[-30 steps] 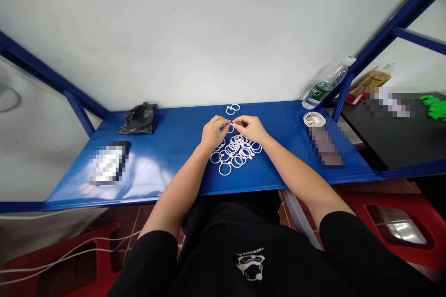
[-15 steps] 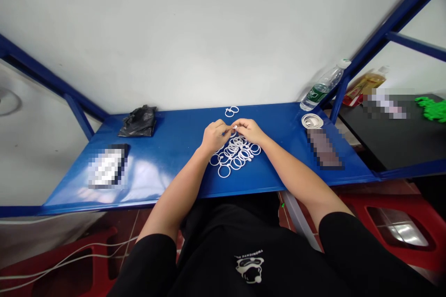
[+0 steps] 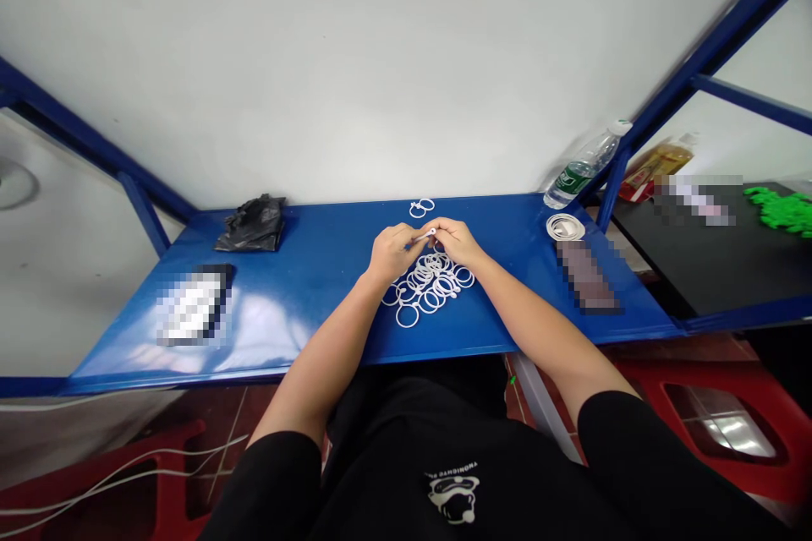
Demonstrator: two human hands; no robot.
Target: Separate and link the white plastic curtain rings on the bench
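My left hand point(image 3: 392, 252) and my right hand point(image 3: 458, 242) meet over the blue table, fingertips closed together on one white plastic ring point(image 3: 425, 234). The ring is turned nearly edge-on, with its small round eyelet towards my right fingers. Much of it is hidden by the fingers. Just below my hands lies a loose pile of white rings point(image 3: 430, 299), several of them overlapping, each with a small knob or eyelet. Two more rings point(image 3: 426, 204), touching each other, lie beyond my hands near the wall.
On the blue table point(image 3: 317, 270), a black plastic bag point(image 3: 252, 222) and a blurred-out dark-edged item point(image 3: 195, 304) lie left. A water bottle point(image 3: 580, 172), a coiled white cable point(image 3: 565, 227) and a blurred brown item point(image 3: 588, 275) are right. Red stools point(image 3: 790, 439) stand below.
The ring between my fingertips has turned, so its eyelet now faces me and its band shows edge-on. My hands have barely shifted, and the pile looks the same.
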